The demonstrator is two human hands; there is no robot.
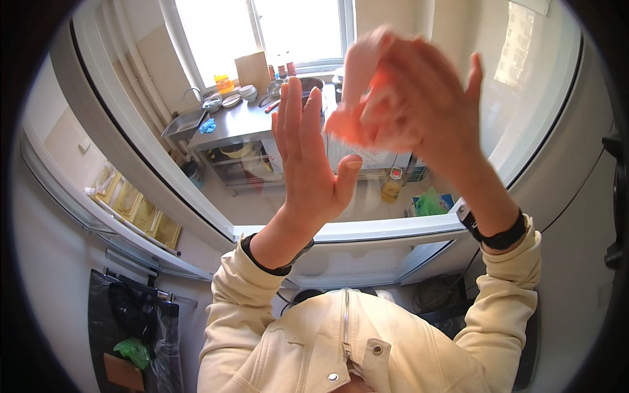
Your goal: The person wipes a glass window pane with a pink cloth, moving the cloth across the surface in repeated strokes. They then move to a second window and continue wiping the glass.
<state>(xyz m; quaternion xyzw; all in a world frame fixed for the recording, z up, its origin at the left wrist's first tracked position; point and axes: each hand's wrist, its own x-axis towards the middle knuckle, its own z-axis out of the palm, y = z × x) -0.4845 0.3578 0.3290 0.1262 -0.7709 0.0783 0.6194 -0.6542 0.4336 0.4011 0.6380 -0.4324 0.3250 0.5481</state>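
My right hand (440,115) grips a crumpled pink cloth (381,110), palm side against it, with the thumb sticking out to the right. Hand and cloth are blurred. To their left my left hand (312,162) is raised with its fingers pointing up and the thumb apart, holding nothing. Both are in front of a glass pane set in a white frame (388,232). I cannot tell whether the left palm or the cloth touches the glass.
Behind the glass stands a steel counter (231,118) with a sink (184,124), a blue cloth (207,126), bowls (248,92) and a pan (312,84). An oil bottle (391,186) is on the floor there. Black plastic bags (132,314) hang lower left.
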